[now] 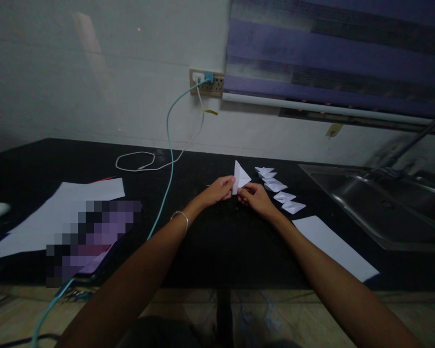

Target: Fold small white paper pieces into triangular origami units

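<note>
A folded piece of white paper (pixel 241 177) with a pointed, triangular shape is held up above the black counter. My left hand (pixel 219 189) pinches its left edge, with a thin bracelet on that wrist. Lower down, my right hand (pixel 254 197) grips the paper's bottom right part between thumb and fingers. Just beyond my right hand, several small folded paper pieces (pixel 274 185) lie in a slanting row. Nearer my right forearm lies a flat white paper sheet (pixel 335 246).
Loose white sheets (pixel 68 208) lie on the left, beside a pixelated purple item (pixel 105 232). A teal cable (pixel 168 193) and a white cable (pixel 134 169) run from the wall socket (pixel 206 83) over the counter (pixel 199 261). A steel sink (pixel 362 212) is at right.
</note>
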Demonstrator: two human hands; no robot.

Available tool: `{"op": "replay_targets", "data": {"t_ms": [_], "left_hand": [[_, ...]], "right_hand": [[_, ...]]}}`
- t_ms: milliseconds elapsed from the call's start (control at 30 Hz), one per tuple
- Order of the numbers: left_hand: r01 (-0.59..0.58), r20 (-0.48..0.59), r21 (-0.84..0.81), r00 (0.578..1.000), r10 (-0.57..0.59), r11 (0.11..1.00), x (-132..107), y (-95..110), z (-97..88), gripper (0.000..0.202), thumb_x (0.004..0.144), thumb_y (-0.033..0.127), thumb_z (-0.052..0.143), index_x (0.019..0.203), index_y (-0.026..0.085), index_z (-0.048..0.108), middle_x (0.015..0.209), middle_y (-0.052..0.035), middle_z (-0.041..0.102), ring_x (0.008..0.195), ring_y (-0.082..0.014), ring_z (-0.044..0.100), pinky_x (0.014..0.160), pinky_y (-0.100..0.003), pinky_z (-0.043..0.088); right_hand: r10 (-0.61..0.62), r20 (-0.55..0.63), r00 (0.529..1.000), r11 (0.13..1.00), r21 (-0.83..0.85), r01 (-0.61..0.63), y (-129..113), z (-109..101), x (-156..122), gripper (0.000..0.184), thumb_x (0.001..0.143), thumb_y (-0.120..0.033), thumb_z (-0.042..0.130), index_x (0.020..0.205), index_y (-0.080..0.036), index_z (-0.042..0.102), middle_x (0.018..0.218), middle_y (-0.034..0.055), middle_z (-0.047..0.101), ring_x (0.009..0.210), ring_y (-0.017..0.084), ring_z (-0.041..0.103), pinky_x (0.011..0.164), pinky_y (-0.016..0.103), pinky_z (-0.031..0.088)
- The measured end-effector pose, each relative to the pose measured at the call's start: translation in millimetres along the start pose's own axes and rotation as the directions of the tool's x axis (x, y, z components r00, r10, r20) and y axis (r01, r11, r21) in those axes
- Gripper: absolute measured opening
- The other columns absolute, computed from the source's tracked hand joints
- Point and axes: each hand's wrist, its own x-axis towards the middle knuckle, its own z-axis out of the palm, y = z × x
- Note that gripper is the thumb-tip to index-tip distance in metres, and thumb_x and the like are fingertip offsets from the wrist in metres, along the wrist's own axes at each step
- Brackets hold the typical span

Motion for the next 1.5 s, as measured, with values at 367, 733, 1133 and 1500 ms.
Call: {"op": "replay_targets", "data": {"t_ms": [367,733,1133,1500], "left_hand": [[0.015,0.041,0.086,0.999,-0.018,0.996,-2,-5,1.0,0.04,0.096,0.05,0.032,0.076,0.017,0.045,0.055,0.0031,0.047,0.044,-0.0071,0.039,0.046,-0.021,0.03],[0.053,0.043,0.051,0.998,-0.055,0.997,-1,-8,3.6,0.034,0.093,0.047,0.043,0.079,0.016,0.049,0.056,0.0037,0.045,0.044,-0.0068,0.039,0.043,-0.02,0.026],[-0.007,-0.163,0.158,0.986,0.033,0.987,3,-15,-0.4,0.036,0.09,0.045,0.046,0.071,0.015,0.051,0.055,0.0033,0.044,0.046,-0.0074,0.037,0.044,-0.02,0.023],[-0.053,0.009,0.111,0.999,0.053,0.992,-2,-5,0.7,0.04,0.094,0.05,0.038,0.075,0.016,0.05,0.057,0.0034,0.044,0.049,-0.0081,0.04,0.048,-0.021,0.028]], "right_hand": [[-0.064,0.09,0.994,0.997,0.042,0.06,2,-2,1,0.026,0.083,-0.042,0.059,0.075,-0.017,0.056,0.054,-0.0028,0.052,0.047,0.009,0.045,0.045,0.021,0.032],[-0.003,0.01,1.0,0.999,0.043,0.003,5,-1,3,0.033,0.08,-0.047,0.064,0.069,-0.017,0.055,0.05,-0.0037,0.05,0.039,0.007,0.041,0.039,0.02,0.028],[-0.045,-0.041,0.998,0.996,0.072,0.048,-2,0,-1,0.028,0.081,-0.047,0.063,0.084,-0.019,0.062,0.051,-0.0051,0.05,0.04,0.008,0.042,0.038,0.02,0.032],[-0.015,0.041,0.999,0.996,0.089,0.011,-3,1,-2,0.036,0.077,-0.052,0.066,0.081,-0.016,0.063,0.057,-0.0029,0.053,0.045,0.009,0.046,0.042,0.021,0.034]]}}
